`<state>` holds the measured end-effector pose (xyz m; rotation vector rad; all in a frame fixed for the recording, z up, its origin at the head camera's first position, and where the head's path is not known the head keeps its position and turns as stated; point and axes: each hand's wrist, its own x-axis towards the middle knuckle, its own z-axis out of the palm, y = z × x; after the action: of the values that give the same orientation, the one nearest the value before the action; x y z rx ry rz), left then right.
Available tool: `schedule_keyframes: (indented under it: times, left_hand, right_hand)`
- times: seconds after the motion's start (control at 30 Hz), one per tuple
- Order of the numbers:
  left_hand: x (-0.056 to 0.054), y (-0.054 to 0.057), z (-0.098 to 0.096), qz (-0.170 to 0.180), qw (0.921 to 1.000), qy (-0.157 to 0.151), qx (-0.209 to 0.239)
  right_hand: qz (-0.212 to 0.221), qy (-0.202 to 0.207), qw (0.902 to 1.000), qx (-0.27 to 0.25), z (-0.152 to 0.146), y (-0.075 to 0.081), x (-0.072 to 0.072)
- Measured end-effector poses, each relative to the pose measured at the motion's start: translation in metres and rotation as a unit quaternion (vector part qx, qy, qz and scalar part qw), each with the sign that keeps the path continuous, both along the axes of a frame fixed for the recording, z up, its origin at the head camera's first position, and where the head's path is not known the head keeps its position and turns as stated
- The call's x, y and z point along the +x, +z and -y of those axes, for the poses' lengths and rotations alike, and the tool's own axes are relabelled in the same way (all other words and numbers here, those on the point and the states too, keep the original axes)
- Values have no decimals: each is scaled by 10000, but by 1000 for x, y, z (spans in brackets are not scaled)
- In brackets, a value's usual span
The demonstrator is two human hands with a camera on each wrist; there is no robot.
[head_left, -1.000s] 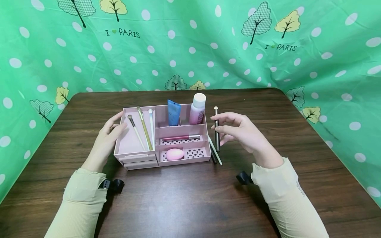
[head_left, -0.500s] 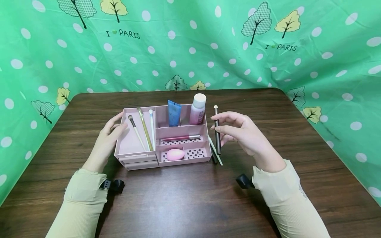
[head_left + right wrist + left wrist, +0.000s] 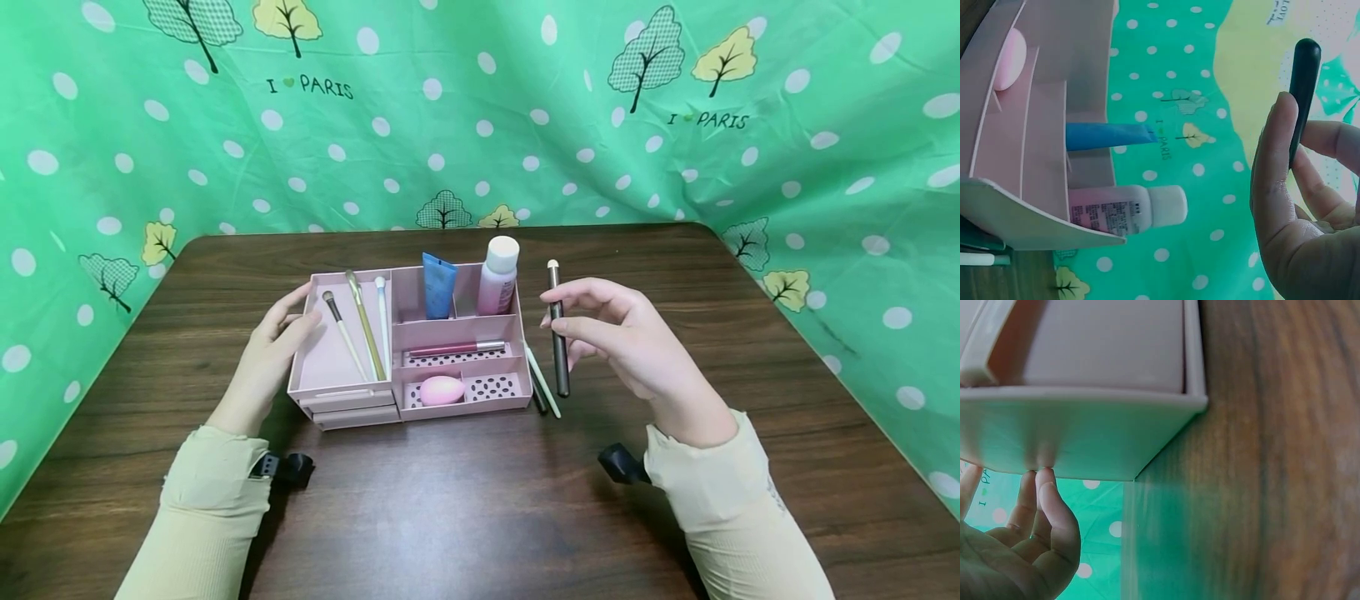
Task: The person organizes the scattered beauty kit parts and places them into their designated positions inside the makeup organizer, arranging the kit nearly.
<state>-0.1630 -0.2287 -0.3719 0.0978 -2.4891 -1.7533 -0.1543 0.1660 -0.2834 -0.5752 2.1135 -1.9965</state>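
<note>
My right hand point(image 3: 626, 346) pinches a dark makeup brush point(image 3: 560, 350) between thumb and fingers, pale tip up, to the right of a pink cosmetics organizer point(image 3: 459, 414). In the right wrist view the dark rounded handle point(image 3: 1305, 72) sticks out past the thumb. My left hand point(image 3: 273, 346) rests its fingertips against the organizer's left side; the left wrist view has straight fingers point(image 3: 1060, 515) at the side wall. Three brushes lie in the organizer's left tray: a white-handled brush point(image 3: 347, 333), a gold brush point(image 3: 367, 332) and a pale blue one point(image 3: 383, 321).
Other compartments hold a blue tube point(image 3: 438, 287), a pink bottle with white cap point(image 3: 498, 279), a red lip gloss tube point(image 3: 450, 348) and a pink makeup sponge point(image 3: 442, 390). A pale green stick point(image 3: 545, 387) and a dark one point(image 3: 538, 398) lie by the organizer's right side.
My right hand has moved slightly to the right, away from the organizer, with the dark brush, which now tilts a little. The left hand and the organizer stay put.
</note>
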Motion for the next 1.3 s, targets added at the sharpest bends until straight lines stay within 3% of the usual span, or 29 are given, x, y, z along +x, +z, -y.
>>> schedule_keyframes:
  times: [0.53,0.93,1.3]
  left_hand:
    - [-1,-1,0,-58,10000,-8,10]
    - [-2,-2,0,-112,9999,-6,34]
    - [-1,-2,1,-74,10000,-23,12]
  right_hand:
    - [49,70,9998,-205,-2,8,2]
    - [-194,313,9991,203,16,19,-9]
    - [-132,467,9968,642,37,24,-23]
